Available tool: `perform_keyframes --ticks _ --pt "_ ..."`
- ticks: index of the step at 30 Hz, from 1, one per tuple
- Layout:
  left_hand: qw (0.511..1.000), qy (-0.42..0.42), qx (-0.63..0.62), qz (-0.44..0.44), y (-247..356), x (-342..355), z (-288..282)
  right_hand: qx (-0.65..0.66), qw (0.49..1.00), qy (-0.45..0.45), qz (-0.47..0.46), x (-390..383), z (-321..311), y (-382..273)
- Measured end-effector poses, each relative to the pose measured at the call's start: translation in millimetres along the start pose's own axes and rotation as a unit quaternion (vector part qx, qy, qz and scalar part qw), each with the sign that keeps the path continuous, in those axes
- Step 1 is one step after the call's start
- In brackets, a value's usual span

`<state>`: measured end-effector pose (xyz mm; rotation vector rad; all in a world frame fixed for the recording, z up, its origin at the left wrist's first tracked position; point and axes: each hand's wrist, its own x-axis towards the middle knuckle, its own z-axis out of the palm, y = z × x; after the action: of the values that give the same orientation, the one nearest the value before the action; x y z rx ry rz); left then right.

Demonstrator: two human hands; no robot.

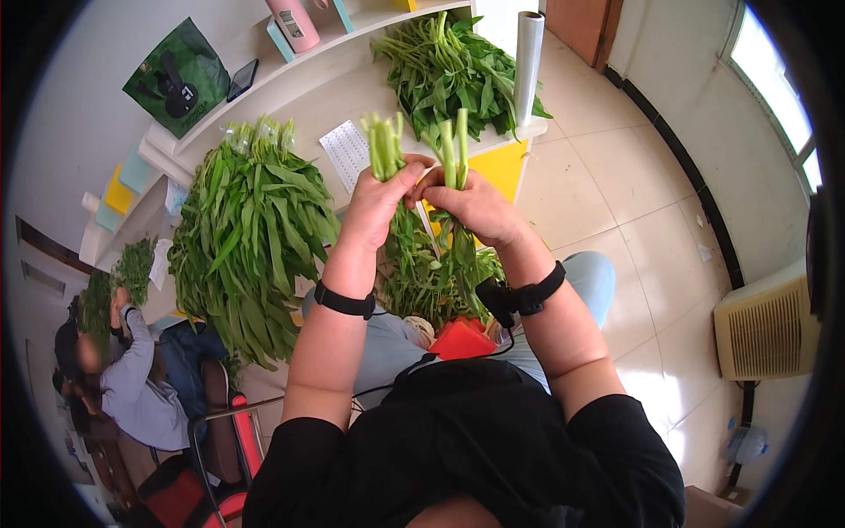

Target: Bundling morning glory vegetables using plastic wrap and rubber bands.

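Note:
My left hand (pixel 378 207) is closed round a bunch of water spinach stalks (pixel 385 148), their pale cut ends pointing up. Close beside it, my right hand (pixel 480 209) grips a few thicker water spinach stalks (pixel 455 151), with leaves hanging below the fist. The two hands nearly touch at the fingers. Below them, between my knees, lies a pile of loose greens (pixel 422 286). On the desk to the left rests a large heap of bundled water spinach (pixel 260 202), bound near the stem ends with something clear. More loose water spinach (pixel 458 75) lies at the desk's far right.
A roll of clear film (pixel 528 70) stands at the desk corner beside a printed sheet (pixel 346 154). A green bag (pixel 179 79), a phone (pixel 244 80) and a pink bottle (pixel 294 25) are on the shelf. Another person (pixel 145 374) handles greens at left.

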<state>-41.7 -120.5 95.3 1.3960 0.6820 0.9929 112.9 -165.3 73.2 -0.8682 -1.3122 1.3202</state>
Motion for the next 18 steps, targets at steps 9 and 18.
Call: perform_keyframes --ticks 9,18 --pt "1.0 0.007 -0.008 -0.007 -10 2 5 -0.03 1.0 0.004 0.005 -7 4 6" --pt "0.99 0.131 0.013 0.051 -19 8 -9 -0.048 0.982 0.156 -0.092 -5 9 16"
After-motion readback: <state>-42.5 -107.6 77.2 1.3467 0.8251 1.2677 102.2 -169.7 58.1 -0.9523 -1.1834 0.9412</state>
